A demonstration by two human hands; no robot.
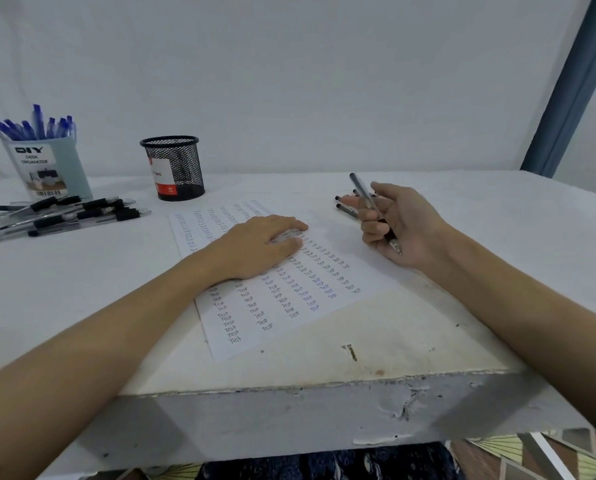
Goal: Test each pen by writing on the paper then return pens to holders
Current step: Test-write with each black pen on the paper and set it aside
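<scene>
One white worktop [428, 341] carries everything under your hands. Your left hand [255, 247] lies flat, fingers straight, on the paper [289, 306] (rows of "Test"). Your right hand [396, 226], just right of the sheet, has its grip curled round a black pen [367, 195], tip toward you. Far left of it stand the mesh holder [175, 168], the blue organizer [47, 168] and loose pens [64, 216].
</scene>
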